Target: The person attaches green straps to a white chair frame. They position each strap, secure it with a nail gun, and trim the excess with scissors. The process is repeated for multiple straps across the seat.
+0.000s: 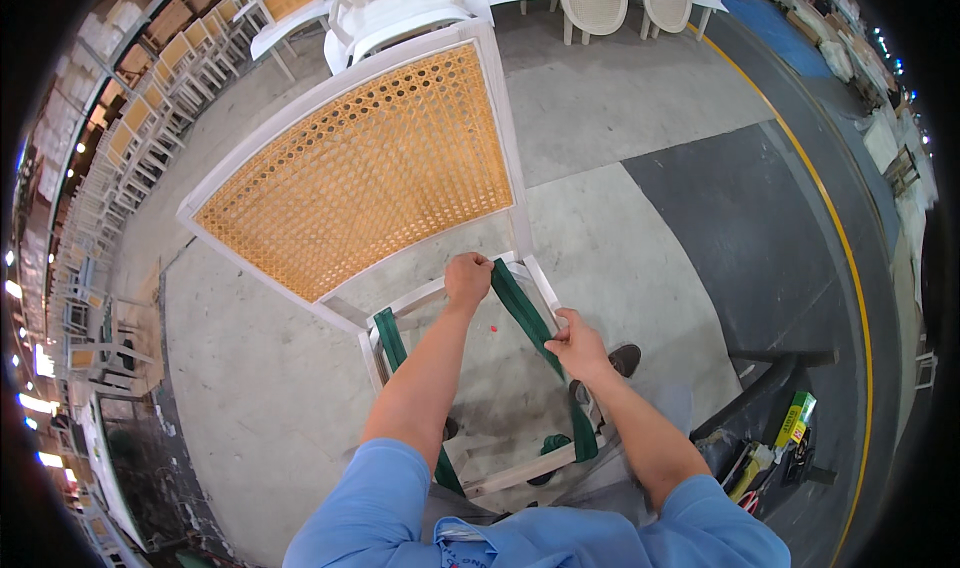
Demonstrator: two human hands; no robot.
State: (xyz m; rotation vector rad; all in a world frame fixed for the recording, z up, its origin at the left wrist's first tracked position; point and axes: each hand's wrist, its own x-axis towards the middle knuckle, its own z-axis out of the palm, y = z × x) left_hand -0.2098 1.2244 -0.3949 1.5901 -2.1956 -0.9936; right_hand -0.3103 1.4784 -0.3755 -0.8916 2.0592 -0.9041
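Observation:
A pale wooden chair frame [496, 98] with a woven cane backrest [370, 163] stands before me, its seat an open frame. Green webbing [520, 303] runs along the right side of the seat frame, from the back rail toward the front. Closed at the back rail, my left hand [467, 282] pinches the webbing's upper end. My right hand [579, 347] is closed on the webbing's edge beside the right seat rail [541, 286]. A second green strip [391, 338] follows the left side, partly hidden by my left forearm. Green webbing also wraps the front rail [530, 470].
Several chairs [594, 3] and white-covered tables stand at the back. A long row of chairs [150, 108] lines the left. At lower right, a dark bench [780, 398] holds a green and yellow box [795, 418] and tools. A yellow floor line [828, 198] curves along the right.

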